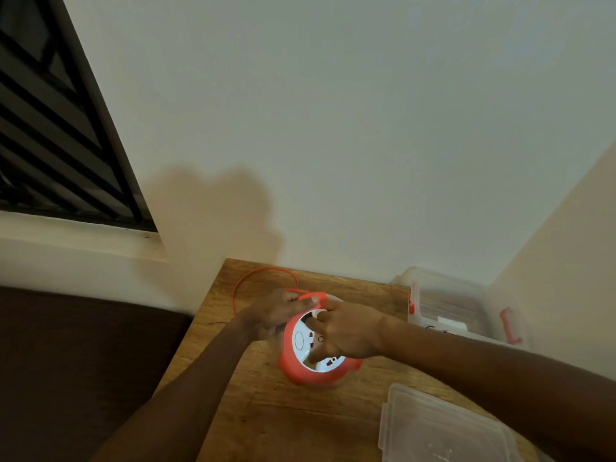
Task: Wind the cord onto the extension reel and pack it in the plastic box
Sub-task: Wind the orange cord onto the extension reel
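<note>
A round orange extension reel [301, 373] with a white socket face lies flat on the wooden table [266, 411]. My right hand [346, 331] rests on top of the white face, fingers gripping its centre. At the reel's far left edge my left hand [273, 313] pinches the orange cord [253, 273]. The loose cord arcs in a loop over the table's far left corner. A clear plastic box [466, 305] with red clips stands open at the far right.
The box's clear lid [440, 428] lies on the table at the near right. Walls close the table in at the back and right. A dark barred window is up left and a dark brown surface lies left of the table.
</note>
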A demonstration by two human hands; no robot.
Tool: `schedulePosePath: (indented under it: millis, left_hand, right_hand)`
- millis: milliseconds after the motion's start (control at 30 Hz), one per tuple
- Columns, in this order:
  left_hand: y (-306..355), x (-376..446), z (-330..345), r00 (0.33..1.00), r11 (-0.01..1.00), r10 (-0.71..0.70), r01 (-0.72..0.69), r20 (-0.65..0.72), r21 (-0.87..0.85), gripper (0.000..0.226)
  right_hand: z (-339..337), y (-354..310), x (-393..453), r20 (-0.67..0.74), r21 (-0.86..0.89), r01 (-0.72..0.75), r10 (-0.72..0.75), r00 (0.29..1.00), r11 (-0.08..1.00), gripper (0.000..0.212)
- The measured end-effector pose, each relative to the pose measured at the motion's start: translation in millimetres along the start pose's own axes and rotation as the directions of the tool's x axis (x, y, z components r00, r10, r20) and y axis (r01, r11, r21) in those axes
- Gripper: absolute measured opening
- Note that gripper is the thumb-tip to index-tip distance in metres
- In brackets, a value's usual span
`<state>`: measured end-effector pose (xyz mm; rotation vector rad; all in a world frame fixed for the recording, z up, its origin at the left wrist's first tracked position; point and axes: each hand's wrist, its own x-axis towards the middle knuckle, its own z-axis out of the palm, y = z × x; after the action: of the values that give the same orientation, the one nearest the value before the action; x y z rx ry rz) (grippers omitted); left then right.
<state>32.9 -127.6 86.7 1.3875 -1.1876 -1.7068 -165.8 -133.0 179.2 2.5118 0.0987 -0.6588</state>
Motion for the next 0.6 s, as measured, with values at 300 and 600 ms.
schedulePosePath:
  millis: [300, 600]
  left_hand:
    - [16.3, -5.8, 52.3, 0.937, 0.979, 0.202, -0.200, -0.287, 0.034, 0.045]
    - [29.1, 0.1, 46.0, 0.984, 0.941, 0.155, -0.121, -0.085, 0.316, 0.043]
  right_hand:
    - [1.6, 16.7, -28.1, -0.054, -0.161, 0.091, -0.101, 0.993, 0.983, 0.048]
    - [-2.1, 9.3, -20.9, -0.101, -0.175, 0.246, -0.265, 0.959, 0.954, 0.039]
